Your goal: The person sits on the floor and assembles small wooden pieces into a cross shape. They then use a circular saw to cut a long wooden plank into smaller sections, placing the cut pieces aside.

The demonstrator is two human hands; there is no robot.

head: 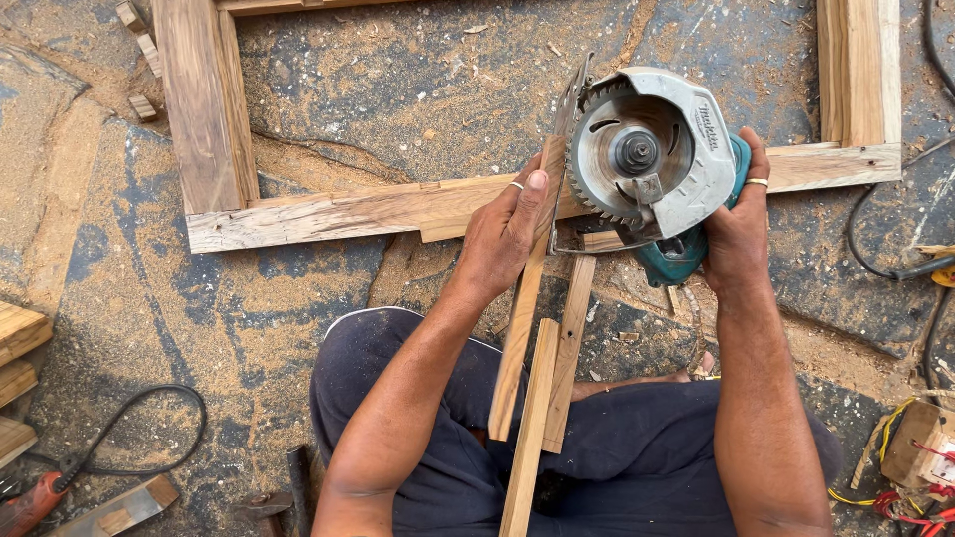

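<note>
My left hand [505,231] grips a narrow wooden strip [519,328] that runs from my lap up to the saw blade, thumb pressed along its top. My right hand [738,224] holds a teal circular saw [652,159] by its body. The toothed blade and grey guard face up, and the blade's edge meets the upper end of the strip. Two more thin strips [555,378] lie across my lap beside the held one. All this sits over the lower rail of a large wooden frame [328,211].
Sawdust covers the dark stone floor. A black cable [863,249] loops at the right, with a small wooden box and coloured wires [920,452] below it. A red-handled tool with cord [35,497] and wood offcuts [114,507] lie lower left. Planks [15,348] stack at the left edge.
</note>
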